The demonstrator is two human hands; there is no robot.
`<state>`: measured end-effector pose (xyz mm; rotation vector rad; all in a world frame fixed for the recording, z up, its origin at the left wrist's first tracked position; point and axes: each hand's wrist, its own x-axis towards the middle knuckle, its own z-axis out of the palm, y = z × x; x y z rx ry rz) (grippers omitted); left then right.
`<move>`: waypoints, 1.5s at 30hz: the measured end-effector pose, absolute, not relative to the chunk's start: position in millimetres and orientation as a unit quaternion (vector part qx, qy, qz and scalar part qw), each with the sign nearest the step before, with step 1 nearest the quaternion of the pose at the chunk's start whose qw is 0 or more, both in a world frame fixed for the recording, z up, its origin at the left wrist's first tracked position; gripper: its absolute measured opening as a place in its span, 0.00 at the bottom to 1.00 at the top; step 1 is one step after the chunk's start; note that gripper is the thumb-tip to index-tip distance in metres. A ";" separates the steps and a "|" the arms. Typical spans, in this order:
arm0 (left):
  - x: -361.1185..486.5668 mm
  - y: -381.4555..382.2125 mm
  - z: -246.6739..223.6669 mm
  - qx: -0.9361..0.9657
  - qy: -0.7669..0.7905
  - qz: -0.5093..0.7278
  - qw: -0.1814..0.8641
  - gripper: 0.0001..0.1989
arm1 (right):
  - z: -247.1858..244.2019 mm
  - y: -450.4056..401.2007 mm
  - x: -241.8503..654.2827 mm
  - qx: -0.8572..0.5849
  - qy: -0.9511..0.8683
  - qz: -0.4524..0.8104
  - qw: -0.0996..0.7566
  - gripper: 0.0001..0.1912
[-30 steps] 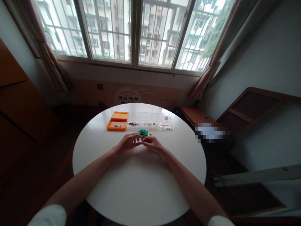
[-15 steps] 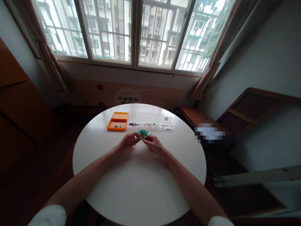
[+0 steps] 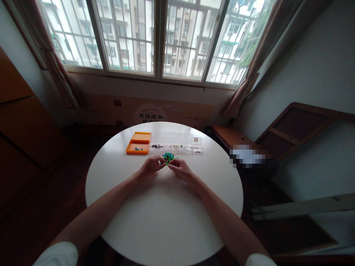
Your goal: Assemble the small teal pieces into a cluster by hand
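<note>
Both hands, left hand (image 3: 151,167) and right hand (image 3: 180,169), rest curled on the white counter (image 3: 166,221), fingertips pinched at the near edge of the bead pile (image 3: 168,157); whether either grips a bead is too small to tell.

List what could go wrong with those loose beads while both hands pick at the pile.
1. The bead pile lies loose on the smooth white table; a nudge from the left hand or right hand might scatter beads, perhaps to the floor.
2. The orange tray and clear boxes sit open just behind the pile, so stray beads may land in the wrong one.
3. The beads are tiny, and a pinched one may slip.
</note>
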<state>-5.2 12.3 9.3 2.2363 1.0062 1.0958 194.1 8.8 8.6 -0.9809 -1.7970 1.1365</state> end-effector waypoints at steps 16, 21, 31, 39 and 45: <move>-4.6 13.2 6.5 0.818 0.358 0.399 0.208 0.10 | 5.4 10.0 191.6 -0.376 -0.665 0.498 0.411 0.16; -5.0 12.7 6.5 0.819 0.362 0.395 0.205 0.10 | 7.9 8.4 191.7 -0.379 -0.672 0.492 0.405 0.16; -4.6 11.3 7.0 0.815 0.374 0.387 0.216 0.10 | 10.8 6.4 191.6 -0.385 -0.680 0.485 0.393 0.16; -4.0 9.1 9.8 0.816 0.369 0.386 0.222 0.10 | 10.2 6.9 190.9 -0.385 -0.680 0.482 0.397 0.16; -4.3 10.8 6.7 0.814 0.370 0.387 0.223 0.10 | 11.0 6.5 191.2 -0.384 -0.683 0.481 0.393 0.17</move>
